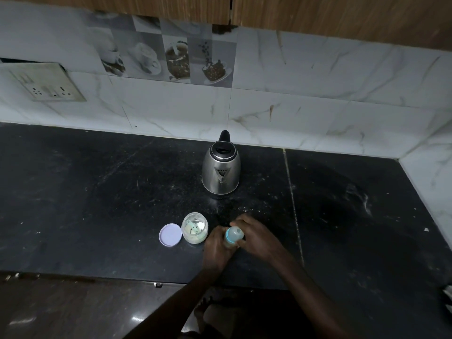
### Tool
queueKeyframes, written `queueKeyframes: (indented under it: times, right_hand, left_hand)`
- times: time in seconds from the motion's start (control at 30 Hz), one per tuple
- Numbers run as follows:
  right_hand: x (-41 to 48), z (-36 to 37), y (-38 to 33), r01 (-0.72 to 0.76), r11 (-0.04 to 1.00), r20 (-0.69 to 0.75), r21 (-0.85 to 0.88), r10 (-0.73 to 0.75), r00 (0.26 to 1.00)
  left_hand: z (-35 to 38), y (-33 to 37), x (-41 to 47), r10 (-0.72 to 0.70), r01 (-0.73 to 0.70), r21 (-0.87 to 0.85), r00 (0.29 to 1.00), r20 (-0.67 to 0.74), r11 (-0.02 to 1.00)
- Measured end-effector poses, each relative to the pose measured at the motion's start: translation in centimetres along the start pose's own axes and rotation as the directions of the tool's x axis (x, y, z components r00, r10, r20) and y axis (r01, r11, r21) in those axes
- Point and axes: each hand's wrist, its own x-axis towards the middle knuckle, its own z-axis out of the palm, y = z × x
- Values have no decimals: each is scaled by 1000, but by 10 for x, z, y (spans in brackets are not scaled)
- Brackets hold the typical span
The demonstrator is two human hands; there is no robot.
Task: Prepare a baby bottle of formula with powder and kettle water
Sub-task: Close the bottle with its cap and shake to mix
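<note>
Left hand [216,245] is gripping the baby bottle [232,237] body on the worktop [97,192]; right hand [256,234] is gripping its cap.

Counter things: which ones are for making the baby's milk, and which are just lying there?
For the job: bottle, gripped by the left hand and right hand; kettle; open powder jar; its lid.
Just there: wall socket; coffee-picture tiles.

Lid [170,234] left of jar [195,228]; kettle [221,169] behind.
</note>
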Motion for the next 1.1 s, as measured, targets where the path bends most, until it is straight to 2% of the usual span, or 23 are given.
queueKeyframes:
  times: [0.13, 0.23, 0.33, 0.43, 0.53, 0.6, 0.67, 1.1]
  right_hand:
    - [0, -4, 1, -18, 1000, 7, -3, 18, 1000]
    - [-4, -12, 1, -71, 991, -68, 113, 79, 995]
    - [-9, -21, 5, -160, 965, -174, 210, 198, 965]
    - [-12, -22, 22, -303, 935, -226, 186, 341, 913]
    - [-14, -9, 35, -376, 926, -93, 35, 378, 921]
    - [-15, 4, 37, -351, 930, -7, -107, 352, 936]
    - [-15, 17, 38, -325, 929, 23, -178, 334, 942]
    - [-17, 42, 44, -341, 909, 90, -239, 370, 925]
  left_hand:
    - [0, 1, 1, -22, 22, 12, 1000, 7, 1000]
    - [0, -1, 3, -46, 45, 31, 999, 29, 999]
    - [-1, -2, 4, -66, 63, 44, 996, 57, 997]
    - [-2, -3, 6, -71, 67, 65, 995, 64, 996]
    - [-2, -2, 5, -67, 63, 59, 996, 64, 996]
    - [-1, -1, 5, -58, 56, 46, 997, 56, 997]
    - [-2, -1, 4, -56, 54, 45, 997, 50, 998]
    - [-3, 2, 2, -3, 1, 53, 999, 38, 999]
